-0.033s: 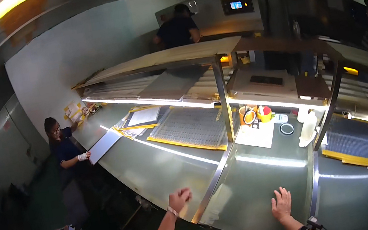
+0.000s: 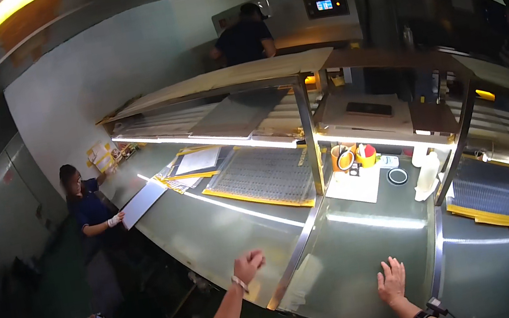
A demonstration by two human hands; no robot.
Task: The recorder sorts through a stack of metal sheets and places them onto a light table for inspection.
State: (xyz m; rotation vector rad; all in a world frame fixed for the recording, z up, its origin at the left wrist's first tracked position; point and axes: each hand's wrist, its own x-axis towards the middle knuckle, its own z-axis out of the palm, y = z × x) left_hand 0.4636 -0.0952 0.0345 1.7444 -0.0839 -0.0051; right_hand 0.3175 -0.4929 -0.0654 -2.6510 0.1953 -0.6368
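Observation:
My left hand (image 2: 249, 265) hovers over or rests at the near part of the glossy grey-green worktop (image 2: 213, 233), left of a metal divider strip (image 2: 297, 253). Its fingers are curled in, and no object shows in them. On the other side of the strip, my right hand (image 2: 392, 280) lies on or just above the worktop (image 2: 346, 265), palm down with fingers stretched out. Both hands are apart from the tools and panels farther back. A band circles my left wrist, and a dark watch-like band sits on my right.
Beyond my hands stand yellow-edged mesh panels (image 2: 258, 178), orange tape rolls (image 2: 343, 157), a black ring (image 2: 397, 176) and a white bottle (image 2: 428, 177). A shelf frame (image 2: 307, 136) rises over the bench. At left a co-worker (image 2: 91, 206) holds a pale board (image 2: 144, 203).
My left hand has shifted slightly away from me over the worktop, its fingers still curled. My right hand stays nearly where it was. The co-worker's head has tipped down a little.

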